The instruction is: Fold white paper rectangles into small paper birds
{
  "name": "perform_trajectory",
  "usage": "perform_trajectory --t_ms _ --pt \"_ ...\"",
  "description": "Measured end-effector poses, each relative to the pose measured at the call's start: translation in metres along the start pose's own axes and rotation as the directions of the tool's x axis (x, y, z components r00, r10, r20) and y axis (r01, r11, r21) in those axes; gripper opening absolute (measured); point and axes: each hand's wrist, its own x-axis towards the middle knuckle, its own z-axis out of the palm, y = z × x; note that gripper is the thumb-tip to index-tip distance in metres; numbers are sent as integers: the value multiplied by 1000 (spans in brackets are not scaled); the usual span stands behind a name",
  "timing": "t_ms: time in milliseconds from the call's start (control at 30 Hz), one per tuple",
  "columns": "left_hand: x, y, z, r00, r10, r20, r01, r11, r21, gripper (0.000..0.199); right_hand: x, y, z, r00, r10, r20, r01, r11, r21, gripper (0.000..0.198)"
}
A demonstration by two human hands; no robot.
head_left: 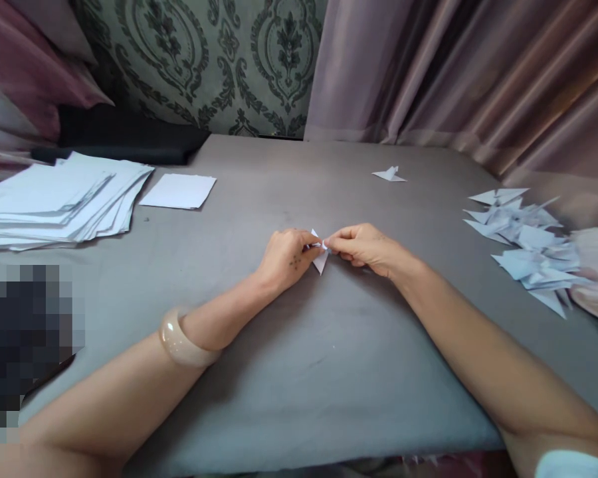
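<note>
Between my two hands, above the middle of the grey cloth-covered table (pixel 289 372), is a small folded white paper figure (pixel 321 263) with pointed ends. My left hand (pixel 292 257) pinches it from the left, thumb and forefinger closed on the paper. From the right, my right hand (pixel 363 247) pinches the same figure with its fingertips, the other fingers curled in. The fingers cover most of the folds, so its full shape is partly hidden. A glossy pale bangle (pixel 187 338) circles my left forearm.
Loose white paper sheets (pixel 70 199) lie in a stack at the left, with a smaller square stack (pixel 179 191) beside them. A single folded paper figure (pixel 391 174) rests at the back. Several more folded figures (pixel 531 242) form a pile at the right. Curtains (pixel 403 66) hang behind.
</note>
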Motion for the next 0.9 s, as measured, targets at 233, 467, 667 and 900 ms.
perform_trajectory --t_ms 233,467,667,900 --pt "-2 5 -1 999 -46 -7 46 999 -8 16 -2 2 2 999 47 -1 -47 998 38 12" --pt "-2 5 -1 999 -38 -18 37 998 -53 16 4 3 -3 999 42 29 -43 999 16 16" --pt "-2 6 -1 999 -42 -22 40 997 -67 17 7 2 -5 998 69 13 -69 997 42 19" --pt "-2 5 0 999 -13 -46 10 998 -55 17 9 0 -8 996 78 53 -77 997 -32 12"
